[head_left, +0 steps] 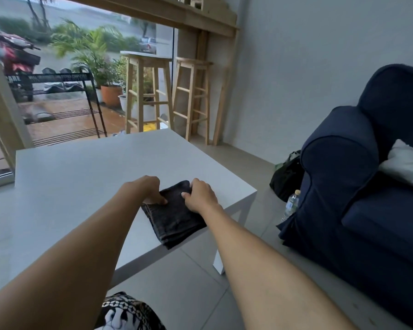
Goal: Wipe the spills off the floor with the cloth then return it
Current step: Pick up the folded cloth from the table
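A: Start at the left of the frame. What is the left hand [150,190] doing?

B: It sits near the centre, fingers curled down onto the far left corner of the dark cloth [174,216], pinching or pressing the folded edge. I cannot tell whether it has truly closed on the fabric or only pins it flat.

A: And the cloth itself?

B: Folded into a thick square, lying on the white table [81,167] at its near right corner, just below the middle of the frame. One corner overhangs the table edge a little.

A: Then the right hand [200,196]?

B: Just right of the cloth's upper edge, fingers bent over the far right corner, thumb tucked toward the fabric. It looks like a light grasp on that corner.

A: How should it handle?

B: Soft and limp, I judge, light, with some nap like towelling. It will sag and unfold if lifted by one corner, so taking the stacked layers together along the folded edge seems wisest.

A: Any spills visible?

B: None I can make out on the grey floor [196,289] in the lower part of the frame.
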Available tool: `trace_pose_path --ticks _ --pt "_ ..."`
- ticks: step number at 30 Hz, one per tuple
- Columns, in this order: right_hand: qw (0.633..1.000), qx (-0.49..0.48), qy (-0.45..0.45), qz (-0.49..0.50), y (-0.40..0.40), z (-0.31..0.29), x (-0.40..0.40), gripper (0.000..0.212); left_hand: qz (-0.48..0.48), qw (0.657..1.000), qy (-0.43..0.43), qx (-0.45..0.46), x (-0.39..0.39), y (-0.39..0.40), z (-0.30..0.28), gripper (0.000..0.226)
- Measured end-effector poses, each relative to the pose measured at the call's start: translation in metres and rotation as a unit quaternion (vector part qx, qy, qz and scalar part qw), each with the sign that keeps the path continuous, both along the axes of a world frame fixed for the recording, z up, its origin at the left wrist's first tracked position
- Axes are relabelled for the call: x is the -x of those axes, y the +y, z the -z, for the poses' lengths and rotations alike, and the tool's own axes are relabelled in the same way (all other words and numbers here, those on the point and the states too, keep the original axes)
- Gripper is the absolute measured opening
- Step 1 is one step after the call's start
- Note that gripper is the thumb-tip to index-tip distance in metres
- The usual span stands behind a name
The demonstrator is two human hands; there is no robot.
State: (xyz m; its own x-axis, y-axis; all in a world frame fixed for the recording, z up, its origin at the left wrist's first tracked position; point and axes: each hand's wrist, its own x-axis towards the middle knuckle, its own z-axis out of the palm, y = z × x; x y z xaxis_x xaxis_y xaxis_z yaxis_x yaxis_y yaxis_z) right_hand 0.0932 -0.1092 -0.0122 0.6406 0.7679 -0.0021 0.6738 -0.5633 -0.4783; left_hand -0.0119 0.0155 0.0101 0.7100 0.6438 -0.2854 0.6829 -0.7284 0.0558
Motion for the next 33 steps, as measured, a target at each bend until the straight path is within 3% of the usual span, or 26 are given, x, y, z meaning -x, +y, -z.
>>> trace_pose_path --ticks 7,13,21,28,33 --pt "0.997 -0.076 0.018 0.023 -0.012 -0.008 -0.007 0.015 -0.021 1.0 0.006 0.001 0.0 -0.003 -0.011 0.043" --pt "0.988 -0.138 0.031 0.06 -0.05 -0.026 -0.036 0.008 0.017 0.999 0.036 -0.008 -0.017 -0.022 -0.028 0.044" --pt "0.97 -0.163 -0.011 0.18 -0.179 -0.04 -0.102 0.012 0.104 0.982 -0.089 0.129 -0.101 -0.114 -0.051 0.03" --pt "0.946 -0.146 -0.044 0.285 -0.304 -0.035 -0.138 0.011 0.175 0.949 -0.194 0.176 -0.159 -0.229 -0.023 0.027" --pt "0.936 -0.121 -0.014 0.33 -0.369 -0.01 -0.157 0.011 0.185 0.935 -0.2 0.227 -0.188 -0.282 0.015 0.028"
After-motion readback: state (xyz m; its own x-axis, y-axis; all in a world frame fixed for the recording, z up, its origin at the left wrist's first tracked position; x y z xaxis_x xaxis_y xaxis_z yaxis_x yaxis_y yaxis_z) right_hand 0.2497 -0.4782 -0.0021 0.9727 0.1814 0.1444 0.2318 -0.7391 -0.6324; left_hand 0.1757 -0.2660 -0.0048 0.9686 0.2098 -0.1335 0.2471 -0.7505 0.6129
